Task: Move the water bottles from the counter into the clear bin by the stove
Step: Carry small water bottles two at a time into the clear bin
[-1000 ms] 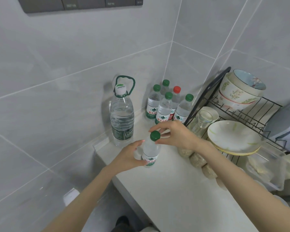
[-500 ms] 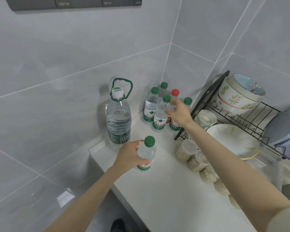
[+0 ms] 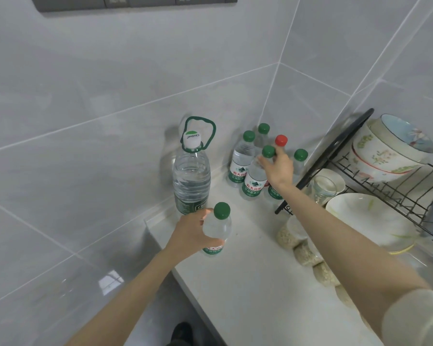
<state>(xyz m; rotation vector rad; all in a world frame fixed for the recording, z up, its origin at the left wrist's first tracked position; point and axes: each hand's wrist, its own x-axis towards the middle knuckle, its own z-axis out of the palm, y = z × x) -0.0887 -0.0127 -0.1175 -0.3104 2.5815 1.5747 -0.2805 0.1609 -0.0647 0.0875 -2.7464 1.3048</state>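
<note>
My left hand (image 3: 191,233) is wrapped around a small green-capped water bottle (image 3: 218,228) standing near the counter's left edge. My right hand (image 3: 278,168) reaches into the corner cluster, its fingers closing around the neck of the front green-capped bottle (image 3: 254,181). Behind it stand two more green-capped bottles (image 3: 241,163), a red-capped one (image 3: 281,140) and another green-capped one (image 3: 300,156) at the right. A tall bottle (image 3: 191,176) with a green carry handle stands at the wall. No clear bin is in view.
A black wire dish rack (image 3: 395,196) with stacked bowls (image 3: 390,151), a white plate (image 3: 368,218) and a glass (image 3: 323,188) fills the right. Several jars of grain (image 3: 290,236) line the counter (image 3: 248,283) along the rack. Tiled walls close the corner; the counter ends at left.
My right hand left the near bottle's cap and reached back to the cluster, now gripping the front bottle's neck. My left hand keeps its hold on the near bottle.
</note>
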